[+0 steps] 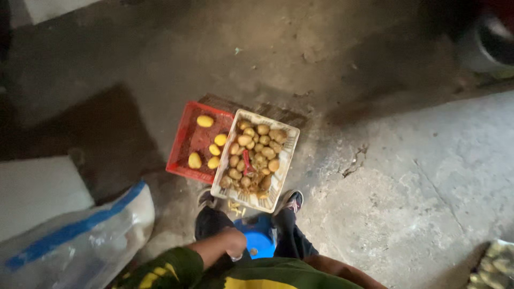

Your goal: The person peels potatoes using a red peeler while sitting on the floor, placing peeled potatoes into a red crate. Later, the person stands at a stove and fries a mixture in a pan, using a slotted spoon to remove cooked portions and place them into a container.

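A white plastic crate (286, 152) on the concrete floor holds several brown unpeeled potatoes (262, 142), with a red-handled peeler (247, 160) lying on top. Beside it on the left, a red crate (184, 142) holds several yellow peeled potatoes (205, 121). My left hand (234, 243) hangs above a blue stool (261, 241) between my legs; its fingers are hidden, and I see nothing in it. Only my right forearm (342, 272) shows at the bottom edge, and its hand is out of sight. My shoes (292, 200) stand at the white crate's near edge.
A white sack with a blue stripe (80, 241) lies at the lower left, next to a pale slab (37, 190). Potato peels (234, 207) lie on the floor by the crate. A dark round container (490, 40) stands at the top right. More produce (495, 265) shows at the bottom right corner.
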